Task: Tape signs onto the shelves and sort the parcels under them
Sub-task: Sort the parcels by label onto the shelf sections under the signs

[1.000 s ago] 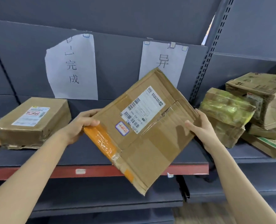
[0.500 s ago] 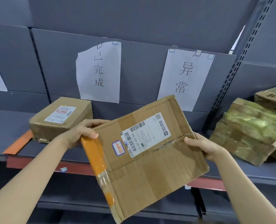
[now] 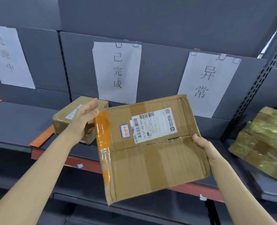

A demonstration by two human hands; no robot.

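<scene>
Head view, left to right: the left sign (image 3: 9,56), only a sliver at the frame's edge half a second ago, now shows in full on the back panel above the grey shelf (image 3: 17,120). A small parcel (image 3: 63,124) sits on the shelf below the middle sign (image 3: 117,72), as before. In front of it the left hand (image 3: 84,117) has given up its curled hold on the flat carton (image 3: 150,151). Its fingers are straight and its palm is beside the orange-taped edge; I cannot tell whether they touch. The carton hangs before the shelf's front edge, less tilted than earlier, below the right sign (image 3: 206,83). The right hand (image 3: 204,146) pinches its right edge, thumb on top. Green-wrapped parcels (image 3: 264,143) lie on the shelf at far right.
</scene>
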